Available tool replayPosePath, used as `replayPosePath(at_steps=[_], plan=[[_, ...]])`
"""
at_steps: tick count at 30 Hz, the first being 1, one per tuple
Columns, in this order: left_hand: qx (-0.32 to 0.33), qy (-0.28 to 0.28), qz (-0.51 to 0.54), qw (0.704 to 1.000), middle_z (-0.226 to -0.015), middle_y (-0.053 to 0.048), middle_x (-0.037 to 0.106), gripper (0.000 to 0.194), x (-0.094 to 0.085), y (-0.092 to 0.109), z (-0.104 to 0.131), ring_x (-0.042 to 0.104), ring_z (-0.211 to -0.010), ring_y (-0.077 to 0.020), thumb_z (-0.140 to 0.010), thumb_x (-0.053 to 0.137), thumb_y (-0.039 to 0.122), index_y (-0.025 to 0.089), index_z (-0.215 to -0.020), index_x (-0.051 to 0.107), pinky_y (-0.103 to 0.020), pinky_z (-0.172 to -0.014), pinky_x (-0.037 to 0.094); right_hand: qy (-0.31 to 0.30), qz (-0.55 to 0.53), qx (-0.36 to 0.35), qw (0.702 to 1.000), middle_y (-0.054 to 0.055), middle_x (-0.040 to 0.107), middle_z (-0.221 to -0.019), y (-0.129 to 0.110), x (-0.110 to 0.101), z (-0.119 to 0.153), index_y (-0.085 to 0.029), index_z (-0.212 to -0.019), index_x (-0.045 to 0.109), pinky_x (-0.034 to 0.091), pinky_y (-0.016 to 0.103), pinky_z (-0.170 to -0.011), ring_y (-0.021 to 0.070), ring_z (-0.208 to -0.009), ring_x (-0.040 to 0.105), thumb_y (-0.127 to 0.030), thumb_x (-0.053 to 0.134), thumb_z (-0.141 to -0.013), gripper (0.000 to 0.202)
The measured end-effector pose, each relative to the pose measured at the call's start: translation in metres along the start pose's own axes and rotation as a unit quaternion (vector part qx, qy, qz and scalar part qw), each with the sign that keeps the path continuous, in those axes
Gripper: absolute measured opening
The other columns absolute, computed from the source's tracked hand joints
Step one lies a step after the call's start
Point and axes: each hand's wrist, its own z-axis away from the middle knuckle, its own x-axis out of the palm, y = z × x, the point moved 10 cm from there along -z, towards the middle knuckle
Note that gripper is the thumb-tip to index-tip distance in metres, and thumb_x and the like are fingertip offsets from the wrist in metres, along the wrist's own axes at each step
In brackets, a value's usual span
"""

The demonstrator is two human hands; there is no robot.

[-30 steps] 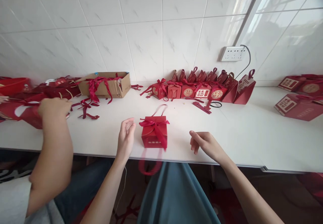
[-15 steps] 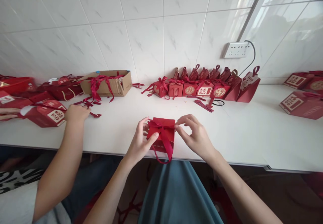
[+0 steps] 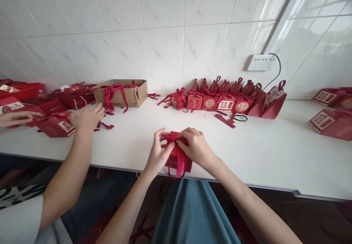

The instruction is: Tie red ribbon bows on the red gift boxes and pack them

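Observation:
A small red gift box (image 3: 188, 164) stands at the front edge of the white table, with a cord handle (image 3: 176, 178) hanging at its front. A red ribbon (image 3: 180, 161) is tied across its top, one tail falling down the front. My left hand (image 3: 160, 152) is at the box's left side, its thumb and fingers closed on the ribbon near the knot. From the right, my right hand (image 3: 195, 147) reaches over the top and pinches the ribbon by the knot. Its fingers cover part of the bow.
A row of red gift boxes (image 3: 210, 103) stands by the wall, with loose ribbon strips (image 3: 224, 121) and a black hair tie (image 3: 240, 118) before it. A cardboard box (image 3: 141, 93) of ribbons is left of them. A co-worker's hand (image 3: 88, 117) is beside another red box (image 3: 55, 126).
My right hand has moved left from the box's right side onto the top by the knot. The co-worker's hand has lifted and opened. The view has shifted slightly.

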Motion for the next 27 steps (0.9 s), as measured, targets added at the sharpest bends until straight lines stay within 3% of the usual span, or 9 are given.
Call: replayPosePath(at_steps=[4, 9, 16, 22, 27], plan=[[0.013, 0.040, 0.010, 0.999, -0.115, -0.008, 0.053, 0.054, -0.004, 0.001, 0.004, 0.055, -0.107, -0.0206, -0.077, 0.056, 0.027, 0.024, -0.124, 0.030, -0.037, -0.086, 0.047, 0.007, -0.050, -0.040, 0.998, 0.005, 0.064, -0.094, 0.000, 0.001, 0.003, -0.020, -0.089, 0.062, 0.041, 0.038, -0.084, 0.0189, -0.089, 0.058, -0.015, 0.053, -0.087, 0.012], [0.047, 0.029, -0.008, 0.998, -0.114, -0.008, 0.053, 0.052, 0.000, 0.010, 0.009, 0.054, -0.108, -0.0210, -0.078, 0.054, 0.022, 0.024, -0.125, 0.033, -0.039, -0.091, 0.045, 0.005, -0.013, -0.069, 0.998, 0.006, 0.064, -0.096, -0.005, 0.000, 0.006, -0.020, -0.099, 0.060, 0.042, 0.040, -0.085, 0.0211, -0.089, 0.059, -0.020, 0.058, -0.085, 0.014], [0.086, 0.027, -0.022, 0.996, -0.112, -0.009, 0.054, 0.062, 0.005, 0.021, 0.015, 0.055, -0.104, -0.0197, -0.077, 0.052, 0.014, 0.021, -0.132, 0.024, -0.040, -0.095, 0.042, 0.007, 0.077, -0.116, 0.990, 0.005, 0.065, -0.085, -0.026, -0.002, 0.008, -0.019, -0.084, 0.062, 0.042, 0.041, -0.085, 0.0191, -0.079, 0.061, -0.013, 0.048, -0.088, 0.015], [0.137, 0.085, -0.181, 0.970, -0.117, -0.017, 0.053, 0.067, 0.006, 0.041, 0.033, 0.050, -0.109, -0.0296, -0.075, 0.051, 0.012, 0.014, -0.136, 0.026, -0.050, -0.097, 0.039, 0.049, 0.035, -0.165, 0.984, 0.005, 0.064, -0.079, -0.027, -0.006, 0.018, -0.022, -0.085, 0.060, 0.050, 0.037, -0.071, 0.0198, -0.071, 0.064, -0.027, 0.041, -0.092, 0.021], [0.106, 0.056, -0.227, 0.966, -0.124, -0.022, 0.051, 0.078, 0.011, 0.045, 0.033, 0.048, -0.112, -0.0348, -0.065, 0.056, 0.012, 0.006, -0.138, 0.028, -0.052, -0.099, 0.037, 0.073, -0.039, -0.242, 0.967, 0.003, 0.069, -0.080, -0.023, -0.006, 0.025, -0.028, -0.091, 0.062, 0.055, 0.025, -0.055, 0.0162, -0.065, 0.067, -0.038, 0.046, -0.088, 0.019]])
